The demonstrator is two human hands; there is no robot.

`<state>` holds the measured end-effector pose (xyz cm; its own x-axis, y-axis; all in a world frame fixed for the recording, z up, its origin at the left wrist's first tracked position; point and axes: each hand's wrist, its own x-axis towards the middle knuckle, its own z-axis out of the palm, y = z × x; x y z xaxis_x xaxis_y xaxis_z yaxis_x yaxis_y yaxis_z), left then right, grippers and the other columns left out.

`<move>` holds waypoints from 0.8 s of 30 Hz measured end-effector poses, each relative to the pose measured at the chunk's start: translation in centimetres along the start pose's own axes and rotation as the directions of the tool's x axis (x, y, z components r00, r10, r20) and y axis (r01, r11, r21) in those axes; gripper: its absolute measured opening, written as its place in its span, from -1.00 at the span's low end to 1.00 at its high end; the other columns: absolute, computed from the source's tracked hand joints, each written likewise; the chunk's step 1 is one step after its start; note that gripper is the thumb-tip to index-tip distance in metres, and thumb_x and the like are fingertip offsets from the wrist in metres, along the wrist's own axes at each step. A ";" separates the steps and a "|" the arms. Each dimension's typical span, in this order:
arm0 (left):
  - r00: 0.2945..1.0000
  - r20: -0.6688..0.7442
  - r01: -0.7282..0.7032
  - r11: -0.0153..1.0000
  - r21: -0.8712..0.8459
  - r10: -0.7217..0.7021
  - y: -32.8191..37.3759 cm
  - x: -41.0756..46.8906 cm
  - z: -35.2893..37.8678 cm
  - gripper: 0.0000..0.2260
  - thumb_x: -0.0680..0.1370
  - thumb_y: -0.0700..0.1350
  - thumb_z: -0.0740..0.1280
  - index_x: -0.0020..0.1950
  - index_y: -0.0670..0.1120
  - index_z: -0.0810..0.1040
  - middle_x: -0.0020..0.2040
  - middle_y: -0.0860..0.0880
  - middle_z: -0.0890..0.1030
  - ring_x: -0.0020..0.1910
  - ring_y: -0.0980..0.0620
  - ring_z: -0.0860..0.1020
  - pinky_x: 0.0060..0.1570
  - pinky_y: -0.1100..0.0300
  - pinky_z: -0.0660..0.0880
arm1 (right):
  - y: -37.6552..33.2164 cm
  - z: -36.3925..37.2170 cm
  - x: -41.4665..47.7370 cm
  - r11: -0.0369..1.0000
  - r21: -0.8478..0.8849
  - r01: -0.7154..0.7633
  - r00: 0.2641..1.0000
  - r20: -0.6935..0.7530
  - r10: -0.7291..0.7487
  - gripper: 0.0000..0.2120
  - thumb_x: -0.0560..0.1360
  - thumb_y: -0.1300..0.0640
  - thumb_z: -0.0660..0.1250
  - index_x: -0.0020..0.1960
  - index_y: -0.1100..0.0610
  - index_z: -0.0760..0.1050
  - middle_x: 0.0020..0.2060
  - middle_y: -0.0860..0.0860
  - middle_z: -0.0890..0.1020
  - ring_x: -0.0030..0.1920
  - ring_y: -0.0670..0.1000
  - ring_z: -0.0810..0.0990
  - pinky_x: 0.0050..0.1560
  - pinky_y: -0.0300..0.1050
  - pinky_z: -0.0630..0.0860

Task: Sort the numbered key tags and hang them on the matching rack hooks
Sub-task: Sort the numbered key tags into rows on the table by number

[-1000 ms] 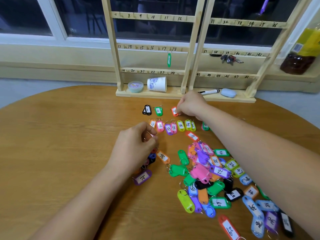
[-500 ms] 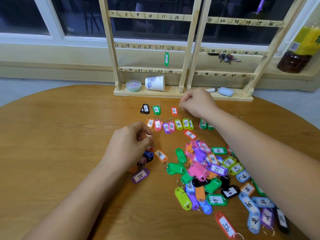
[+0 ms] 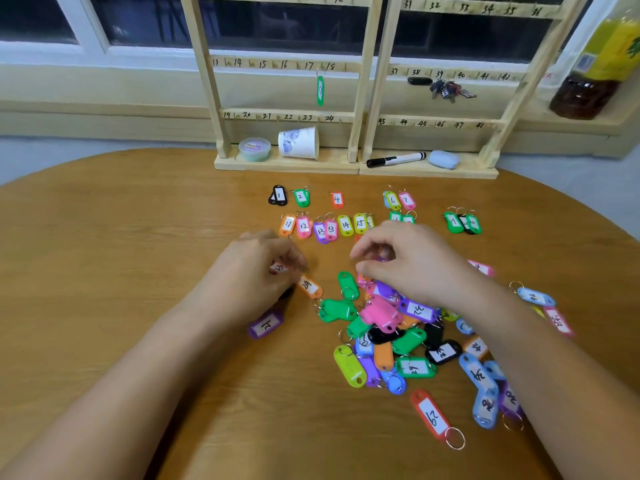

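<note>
- Reddish tag [image 3: 278, 268] pinched in curled left hand [image 3: 249, 275], just beside orange tag [image 3: 308, 285] marked 24.
- Right hand [image 3: 412, 265] curled over loose pile [image 3: 381, 317]; pinching anything or not, cannot tell.
- Sorted rows [image 3: 332, 225] just beyond both hands on table [image 3: 104, 271]; rack [image 3: 360, 98] well behind.
- Likely slip: linked rings snagging, dragging neighbours into sorted rows and muddling order.

A person's left hand [image 3: 256, 275] pinches a red tag [image 3: 278, 268] while the right hand [image 3: 412, 268] curls over a heap of coloured key tags [image 3: 381, 315] on the wooden surface [image 3: 104, 271]. Sorted tags [image 3: 345, 225] lie in rows before the numbered rack [image 3: 359, 98], where one green tag [image 3: 320, 91] hangs.
</note>
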<state>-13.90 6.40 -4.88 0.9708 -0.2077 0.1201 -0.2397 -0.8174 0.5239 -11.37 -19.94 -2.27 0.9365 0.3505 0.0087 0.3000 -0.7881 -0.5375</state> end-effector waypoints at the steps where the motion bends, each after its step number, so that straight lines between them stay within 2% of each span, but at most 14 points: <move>1: 1.000 -0.007 0.014 1.000 0.007 -0.014 -0.2 0.1 -0.1 -0.88 0.59 -0.04 0.49 0.07 0.18 0.72 0.01 0.19 0.58 0.06 0.14 0.52 0.01 0.26 0.45 | 0.0 0.2 -0.3 1.000 -0.024 0.017 1.000 0.016 -0.016 -0.89 0.53 0.07 0.53 0.02 -0.12 0.70 -0.14 -0.20 0.57 -0.11 -0.33 0.51 -0.16 -0.45 0.35; 3: 0.998 -0.027 0.049 0.999 -0.003 -0.049 -0.4 0.3 -0.3 -0.85 0.62 -0.08 0.46 0.08 0.18 0.72 0.04 0.17 0.57 0.06 0.15 0.51 -0.09 0.44 0.39 | -0.1 0.6 -0.7 0.997 -0.066 0.040 0.999 0.032 -0.038 -0.90 0.54 0.00 0.53 0.04 -0.15 0.69 -0.09 -0.19 0.54 -0.06 -0.27 0.51 -0.03 -0.35 0.34; 5: 0.997 -0.015 0.070 0.997 -0.019 -0.070 -0.6 0.4 -0.7 -0.83 0.61 -0.10 0.46 0.10 0.19 0.72 0.08 0.16 0.55 0.07 0.18 0.51 -0.13 0.49 0.39 | -0.2 1.4 -0.8 0.992 -0.112 0.056 0.998 0.032 -0.053 -0.90 0.54 -0.09 0.51 0.05 -0.16 0.66 -0.06 -0.19 0.51 0.03 -0.16 0.49 0.17 -0.12 0.37; 6: 0.998 0.005 0.061 0.998 -0.010 -0.061 -0.7 0.4 -0.8 -0.83 0.60 -0.07 0.49 0.12 0.20 0.71 0.10 0.16 0.54 0.10 0.17 0.50 -0.08 0.46 0.38 | -0.2 1.8 -0.9 0.990 -0.130 0.059 0.998 0.030 -0.055 -0.87 0.54 -0.14 0.49 0.05 -0.16 0.64 -0.05 -0.19 0.50 0.08 -0.10 0.48 0.25 -0.05 0.36; 8: 0.998 0.061 0.019 1.000 0.022 -0.020 -0.7 0.3 -1.1 -0.77 0.54 0.02 0.56 0.17 0.23 0.70 0.14 0.16 0.52 0.20 0.09 0.47 0.09 0.26 0.41 | -0.3 2.4 -1.0 0.988 -0.146 0.060 0.998 0.004 -0.060 -0.83 0.53 -0.21 0.45 0.04 -0.17 0.60 -0.05 -0.18 0.49 0.12 -0.06 0.47 0.34 0.03 0.34; 11: 0.991 0.131 -0.037 0.996 0.082 0.026 -0.5 0.2 -0.9 -0.65 0.45 0.15 0.60 0.21 0.26 0.68 0.16 0.20 0.47 0.25 0.06 0.42 0.26 0.09 0.45 | -0.6 3.0 -1.1 0.980 -0.191 0.046 0.998 -0.035 -0.054 -0.75 0.52 -0.26 0.44 0.06 -0.14 0.59 -0.04 -0.17 0.49 0.14 -0.05 0.44 0.34 0.04 0.33; 14: 0.987 0.162 -0.033 0.994 0.107 0.016 -0.6 0.1 -1.3 -0.61 0.45 0.20 0.58 0.26 0.27 0.64 0.18 0.21 0.46 0.24 0.10 0.40 0.26 0.10 0.45 | -1.0 3.3 -1.1 0.972 -0.232 0.032 0.998 -0.050 -0.045 -0.72 0.51 -0.26 0.46 0.08 -0.11 0.59 0.00 -0.15 0.49 0.16 -0.04 0.42 0.31 0.02 0.31; 17: 0.998 0.057 0.040 0.999 -0.008 -0.039 -1.6 0.0 -3.1 -0.76 0.53 0.11 0.54 0.16 0.23 0.62 0.10 0.21 0.56 0.08 0.22 0.51 0.09 0.23 0.47 | -1.2 3.6 -1.2 0.970 -0.243 0.019 0.998 -0.060 -0.034 -0.75 0.54 -0.23 0.45 0.10 -0.11 0.58 0.01 -0.14 0.51 0.15 -0.02 0.42 0.29 0.06 0.33; 19: 0.994 -0.004 0.108 0.992 -0.061 -0.109 -2.6 -0.2 -4.1 -0.87 0.57 0.00 0.52 0.06 0.18 0.63 0.01 0.19 0.62 -0.02 0.21 0.56 -0.04 0.27 0.47 | -1.3 3.7 -1.2 0.969 -0.249 0.015 0.997 -0.065 -0.032 -0.78 0.55 -0.19 0.45 0.10 -0.12 0.56 0.00 -0.15 0.54 0.14 -0.03 0.43 0.27 0.07 0.34; 22: 0.979 -0.071 0.188 0.982 -0.025 -0.190 -3.8 -0.2 -4.3 -0.89 0.59 -0.06 0.49 0.02 0.15 0.63 -0.02 0.16 0.64 -0.05 0.14 0.59 -0.15 0.27 0.42 | -1.4 4.0 -1.2 0.979 -0.204 0.018 0.996 -0.085 -0.036 -0.84 0.55 -0.08 0.49 0.06 -0.13 0.55 -0.03 -0.17 0.59 0.12 -0.05 0.46 0.21 0.04 0.33; 24: 0.964 -0.131 0.234 0.972 -0.007 -0.233 -4.3 0.0 -4.1 -0.94 0.60 -0.03 0.48 0.03 0.12 0.64 -0.03 0.15 0.63 -0.09 0.19 0.56 -0.21 0.35 0.36 | -1.4 4.1 -1.1 0.983 -0.180 0.023 0.995 -0.094 -0.040 -0.84 0.54 0.01 0.50 0.04 -0.13 0.55 -0.05 -0.19 0.61 0.11 -0.07 0.47 0.19 0.02 0.32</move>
<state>-12.84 12.12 -3.64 0.9928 0.0602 0.1040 -0.0060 -0.8395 0.5434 -13.56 -17.18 -5.02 0.9367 0.3328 0.1092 0.3488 -0.8581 -0.3769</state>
